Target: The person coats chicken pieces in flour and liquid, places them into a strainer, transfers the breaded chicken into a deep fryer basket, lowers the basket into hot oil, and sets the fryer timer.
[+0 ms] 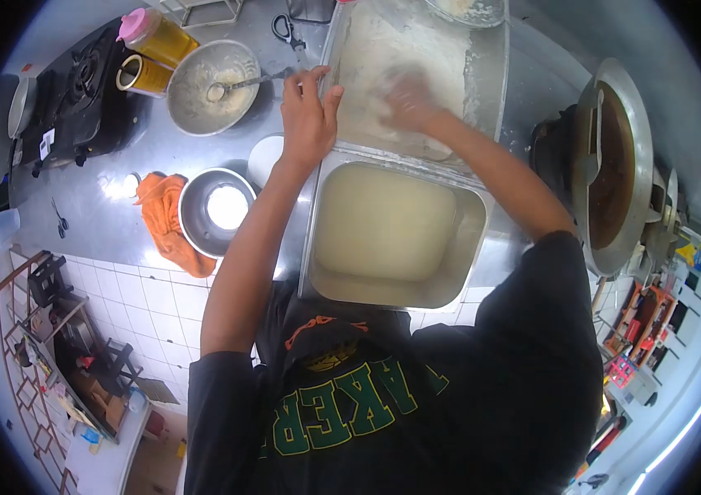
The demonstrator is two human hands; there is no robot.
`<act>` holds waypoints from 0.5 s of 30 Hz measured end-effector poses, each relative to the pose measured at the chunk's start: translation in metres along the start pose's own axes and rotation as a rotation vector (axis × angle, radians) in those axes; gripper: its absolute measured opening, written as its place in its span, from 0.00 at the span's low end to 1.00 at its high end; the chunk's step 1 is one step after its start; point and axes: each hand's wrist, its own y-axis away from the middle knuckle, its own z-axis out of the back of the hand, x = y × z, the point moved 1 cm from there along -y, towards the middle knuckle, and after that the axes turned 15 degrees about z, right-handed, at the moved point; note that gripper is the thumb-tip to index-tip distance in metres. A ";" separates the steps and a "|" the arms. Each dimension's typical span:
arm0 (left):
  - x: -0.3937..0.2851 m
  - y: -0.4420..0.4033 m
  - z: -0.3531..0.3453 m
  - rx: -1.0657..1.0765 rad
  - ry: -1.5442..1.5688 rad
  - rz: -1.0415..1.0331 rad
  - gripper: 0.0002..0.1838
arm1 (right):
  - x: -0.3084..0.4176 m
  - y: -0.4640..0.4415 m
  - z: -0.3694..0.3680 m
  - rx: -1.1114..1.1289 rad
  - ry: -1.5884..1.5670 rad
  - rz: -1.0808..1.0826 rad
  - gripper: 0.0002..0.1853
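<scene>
The white flour [429,49] lay spread across the shallow metal tray [500,99], and one of my hands was down in it. My right hand [410,99] was over the near half of the tray, at the flour (so blurred that I cannot tell whether its fingers were closed or loose). My left hand [309,115] was at the tray's left rim, fingers and thumb spread apart. The two hands were apart from each other.

Up against the near side of the tray stood a deep steel container [462,280] with pale, cloudy liquid [387,219] in it. To the tray's left, just beyond my left hand, sat a metal mixing bowl [193,115], with a spoon [216,91] in it and whitish residue on its walls. Scissors [293,41] lay just beside the tray's far left side. Nearer me, left of the tray, a smaller steel bowl [193,210] touched a crumpled orange cloth [160,202] on the worktop [94,190]. Farther left of the tray stood a pink-lidded jug [165,41] of yellow liquid, then a black stove [82,107]. To the tray's right was a wide pan [643,107] holding something brown.
</scene>
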 end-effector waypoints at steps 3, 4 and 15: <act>0.001 0.001 0.000 0.012 0.021 -0.022 0.22 | -0.033 0.008 -0.016 0.155 -0.702 -0.407 0.43; 0.000 0.001 0.001 0.006 0.015 -0.019 0.22 | -0.024 0.007 -0.032 0.081 -0.620 -0.425 0.43; -0.006 0.001 0.002 0.005 -0.014 -0.024 0.23 | 0.043 -0.035 0.035 0.345 -0.806 -0.166 0.36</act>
